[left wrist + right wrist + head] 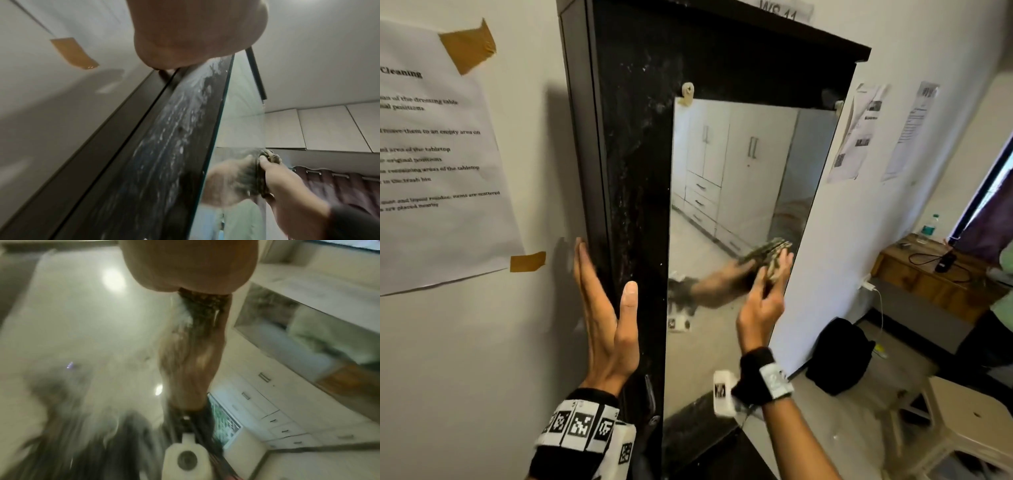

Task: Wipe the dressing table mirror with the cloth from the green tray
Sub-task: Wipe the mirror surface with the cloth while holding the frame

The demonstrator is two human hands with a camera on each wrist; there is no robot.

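Right hand [765, 294] presses a bunched olive cloth [774, 257] against the smeared rectangular mirror [729, 178] at 4 o'clock; left hand [606, 318], fingers straight, braces the dusty black frame [633, 171] beside white wall [465, 342]

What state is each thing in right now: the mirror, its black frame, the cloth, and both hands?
mirror: upright in its frame, hazy near the cloth.
black frame: streaked with white dusty residue.
cloth: bunched, pressed against the glass near the mirror's right edge.
right hand: fingers curled round the cloth.
left hand: open, fingers straight, bracing the frame's left side.
water bottle: upright on the wooden desk.
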